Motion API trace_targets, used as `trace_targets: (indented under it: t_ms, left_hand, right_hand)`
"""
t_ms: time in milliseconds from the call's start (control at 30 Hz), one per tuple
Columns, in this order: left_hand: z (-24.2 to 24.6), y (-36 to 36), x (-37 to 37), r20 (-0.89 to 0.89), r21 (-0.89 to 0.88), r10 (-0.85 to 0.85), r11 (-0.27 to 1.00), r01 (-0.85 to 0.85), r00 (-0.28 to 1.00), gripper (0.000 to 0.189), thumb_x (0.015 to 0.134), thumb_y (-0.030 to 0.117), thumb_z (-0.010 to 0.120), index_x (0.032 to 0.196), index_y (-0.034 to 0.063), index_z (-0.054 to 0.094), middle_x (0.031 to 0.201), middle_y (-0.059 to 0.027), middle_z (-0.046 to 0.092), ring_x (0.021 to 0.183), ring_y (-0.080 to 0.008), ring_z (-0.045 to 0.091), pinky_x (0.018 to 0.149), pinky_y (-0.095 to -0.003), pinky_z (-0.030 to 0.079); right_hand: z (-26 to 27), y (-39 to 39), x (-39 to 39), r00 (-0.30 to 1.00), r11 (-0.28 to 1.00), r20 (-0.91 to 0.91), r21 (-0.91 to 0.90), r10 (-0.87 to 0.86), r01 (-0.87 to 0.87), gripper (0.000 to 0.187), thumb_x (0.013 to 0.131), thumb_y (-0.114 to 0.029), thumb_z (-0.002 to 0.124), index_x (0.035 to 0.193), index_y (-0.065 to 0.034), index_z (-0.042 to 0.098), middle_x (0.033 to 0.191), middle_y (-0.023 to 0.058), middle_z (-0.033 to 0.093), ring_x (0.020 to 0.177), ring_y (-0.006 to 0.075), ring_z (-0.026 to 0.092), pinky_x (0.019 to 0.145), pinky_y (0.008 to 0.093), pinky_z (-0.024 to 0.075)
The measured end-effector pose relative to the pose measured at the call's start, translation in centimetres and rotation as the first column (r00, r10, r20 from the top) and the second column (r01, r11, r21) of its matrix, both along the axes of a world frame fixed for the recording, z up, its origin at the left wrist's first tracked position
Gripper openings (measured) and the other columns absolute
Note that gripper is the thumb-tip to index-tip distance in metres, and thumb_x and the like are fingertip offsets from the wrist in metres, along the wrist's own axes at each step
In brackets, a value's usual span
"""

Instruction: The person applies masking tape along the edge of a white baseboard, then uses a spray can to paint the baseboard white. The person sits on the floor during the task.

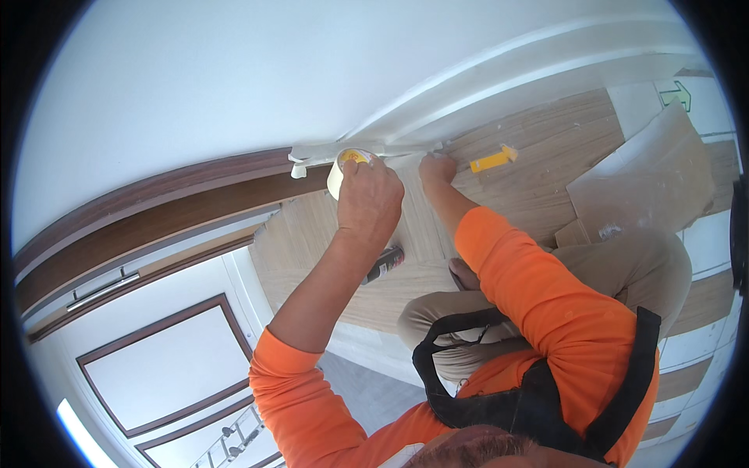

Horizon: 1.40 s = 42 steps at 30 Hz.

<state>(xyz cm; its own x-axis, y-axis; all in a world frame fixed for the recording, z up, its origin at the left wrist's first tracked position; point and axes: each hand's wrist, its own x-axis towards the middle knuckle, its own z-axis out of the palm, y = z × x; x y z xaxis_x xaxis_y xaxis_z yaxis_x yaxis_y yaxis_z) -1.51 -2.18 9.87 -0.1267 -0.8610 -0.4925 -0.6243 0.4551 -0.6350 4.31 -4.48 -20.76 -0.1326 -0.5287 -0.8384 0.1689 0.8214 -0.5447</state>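
Note:
My left hand (370, 196) grips a roll of cream masking tape (335, 180) with a yellow printed core, close to the wall's foot. Pale tape (327, 153) covers the end of the dark wooden trim (234, 175) and runs right along the base of the white skirting. A loose curled tape end (299, 171) hangs off at the left. Down at floor level, my right hand (437, 169) is by the right end of that strip, fingers bent. Its fingertips are mostly hidden, so whether it pinches anything is unclear. A flat yellow object (494, 159) lies just right of it.
A dark can (384, 264) lies on the wood-look floor (316, 245) below my left forearm. At the right, a cardboard sheet (643, 175) lies near my bent knee (626, 275). A white panelled door (169, 362) and a ladder (231, 439) show at lower left.

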Motion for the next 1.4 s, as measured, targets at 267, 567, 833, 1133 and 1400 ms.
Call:
trace_targets:
  t_ms: [267,567,833,1133,1400]
  left_hand:
    - [-0.1,0.0,0.6,0.002,-0.028,-0.054,0.998,0.054,0.999,0.012,0.086,0.016,0.069,0.092,0.0082,0.076,0.088,-0.0086,0.069,0.084,-0.0219,0.067,0.086,-0.0387,0.041]
    - [0.0,-0.1,0.5,0.0,-0.028,-0.056,0.998,0.056,0.998,0.01,0.086,0.015,0.069,0.089,0.0092,0.077,0.087,-0.0077,0.069,0.083,-0.0225,0.067,0.084,-0.0389,0.042]
    - [0.4,-0.1,0.2,-0.002,0.002,-0.003,1.0,0.003,1.0,0.01,0.086,0.015,0.07,0.09,0.0096,0.078,0.088,-0.0082,0.069,0.084,-0.0228,0.068,0.085,-0.0397,0.042]
    - [0.2,0.3,1.4,-0.032,-0.036,-0.001,0.999,0.0,0.999,0.009,0.086,0.013,0.069,0.088,0.0088,0.077,0.085,-0.0082,0.068,0.082,-0.0228,0.069,0.085,-0.0401,0.041]
    - [-0.2,-1.3,0.2,-0.035,-0.055,-0.066,0.996,0.064,0.997,0.01,0.086,0.014,0.069,0.09,0.0084,0.077,0.086,-0.0083,0.068,0.081,-0.0227,0.068,0.086,-0.04,0.041]
  right_hand:
    - [-0.3,-0.2,0.4,0.988,0.996,-0.124,0.027,0.093,-0.091,0.03,0.09,-0.027,0.068,0.1,-0.0002,0.077,0.106,0.0181,0.077,0.103,0.0346,0.074,0.088,0.0419,0.0572]
    - [2.5,-0.3,-1.5,0.998,0.994,-0.052,0.106,-0.021,0.026,0.028,0.087,-0.025,0.072,0.103,-0.0028,0.076,0.104,0.0202,0.076,0.104,0.0371,0.072,0.088,0.045,0.0566]
    - [2.6,-0.1,-2.0,0.996,0.999,-0.087,0.039,0.014,-0.01,0.03,0.086,-0.026,0.073,0.105,-0.0039,0.076,0.106,0.0178,0.076,0.101,0.0377,0.073,0.086,0.0458,0.0568]
    - [0.7,0.0,-0.7,0.999,0.992,-0.042,-0.124,-0.018,0.012,0.033,0.083,-0.02,0.074,0.103,0.0065,0.072,0.101,0.0228,0.074,0.094,0.035,0.073,0.085,0.0417,0.0542]
    - [-5.0,-1.4,1.8,0.924,0.941,0.201,-0.03,-0.325,0.337,0.02,0.086,-0.008,0.071,0.102,0.0033,0.071,0.085,0.0118,0.073,0.074,0.0249,0.072,0.066,0.0359,0.0559]
